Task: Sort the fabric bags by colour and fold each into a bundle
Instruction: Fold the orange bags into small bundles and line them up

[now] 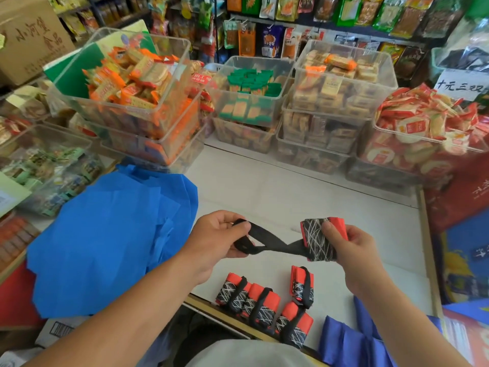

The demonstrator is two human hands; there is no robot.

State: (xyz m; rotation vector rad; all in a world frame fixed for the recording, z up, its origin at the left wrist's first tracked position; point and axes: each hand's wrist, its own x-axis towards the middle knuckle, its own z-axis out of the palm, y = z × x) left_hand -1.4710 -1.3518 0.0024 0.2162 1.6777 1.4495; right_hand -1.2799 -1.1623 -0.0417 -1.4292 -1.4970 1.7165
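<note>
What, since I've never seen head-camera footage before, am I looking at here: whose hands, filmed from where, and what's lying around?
There is no machine here. The single picture comes from a camera worn on a person's head, looking forward and down, so the two bare arms reaching in are the wearer's own. The right hand holds a folded red-and-black bundle in its grip. The left hand pinches the black strap that runs out from that bundle. Below the hands, four finished bundles lie on the white counter, each with a strap round it. A pile of blue fabric bags lies to the left. Clear bins of snacks stand behind.
</note>
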